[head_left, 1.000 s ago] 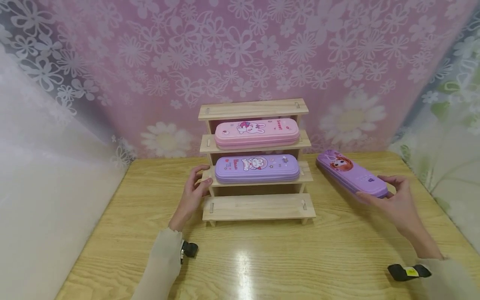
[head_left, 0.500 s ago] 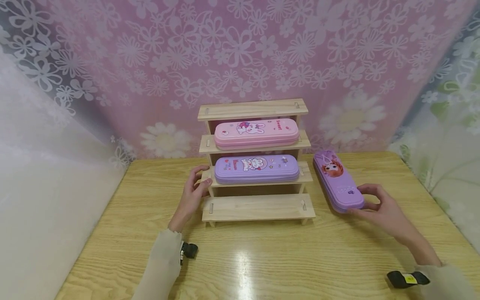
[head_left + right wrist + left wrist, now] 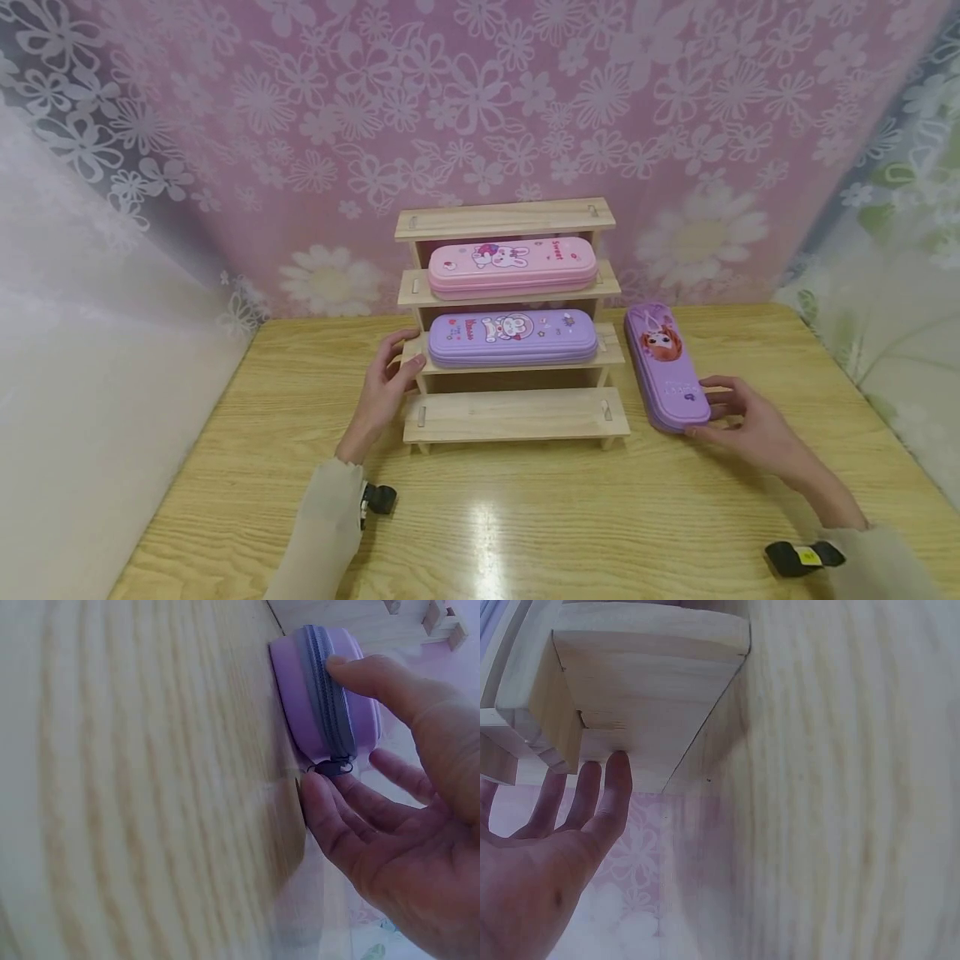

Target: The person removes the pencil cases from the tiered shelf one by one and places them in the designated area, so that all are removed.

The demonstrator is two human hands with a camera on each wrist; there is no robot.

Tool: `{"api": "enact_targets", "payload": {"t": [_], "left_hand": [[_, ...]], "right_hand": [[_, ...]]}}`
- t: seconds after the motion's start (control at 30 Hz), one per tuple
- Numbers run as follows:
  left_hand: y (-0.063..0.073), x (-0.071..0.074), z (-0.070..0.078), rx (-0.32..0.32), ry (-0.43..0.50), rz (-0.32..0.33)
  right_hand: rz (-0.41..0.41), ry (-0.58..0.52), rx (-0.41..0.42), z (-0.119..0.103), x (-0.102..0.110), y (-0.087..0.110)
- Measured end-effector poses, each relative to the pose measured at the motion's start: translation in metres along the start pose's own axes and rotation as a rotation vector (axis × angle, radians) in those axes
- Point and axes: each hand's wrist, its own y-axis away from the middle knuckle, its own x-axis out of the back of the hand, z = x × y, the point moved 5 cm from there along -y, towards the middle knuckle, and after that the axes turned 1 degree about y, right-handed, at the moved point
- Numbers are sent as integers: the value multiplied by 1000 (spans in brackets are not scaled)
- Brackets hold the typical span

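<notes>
A wooden tiered shelf stands on the table in the head view. My left hand holds its left side, thumb at the end of a lower-middle tier; in the left wrist view the fingers reach up under the boards. On the right lies a purple pencil case with a red-haired girl print, its near end pointing towards me. My right hand holds that end, thumb at the front and fingers along the right side. The right wrist view shows the thumb on the zipper end and fingers by the zipper pull.
A pink rabbit pencil case rests on the upper-middle tier, and a lilac rabbit pencil case on the tier below. Behind them hangs a pink flowered curtain. The wooden tabletop extends in front of the shelf.
The right hand has swung the near end of the purple girl-print pencil case leftwards and towards me, so it lies straighter, close beside the shelf. The left hand has stayed on the shelf.
</notes>
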Motion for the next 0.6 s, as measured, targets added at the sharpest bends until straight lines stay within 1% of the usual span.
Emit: {"api": "enact_targets", "payload": {"t": [0.23, 0.37, 0.5, 0.57, 0.6], "left_hand": [[0, 1, 0, -9, 9, 1], [-1, 2, 1, -17, -3, 2], [0, 0, 3, -28, 2, -13], [-1, 0, 3, -27, 6, -20], [1, 0, 6, -19, 18, -25]], "right_hand": [[-37, 20, 0, -1, -1, -3], [-47, 69, -4, -3, 1, -4], [6, 152, 14, -7, 8, -4], [48, 164, 27, -11, 13, -3], [71, 163, 37, -14, 15, -3]]}}
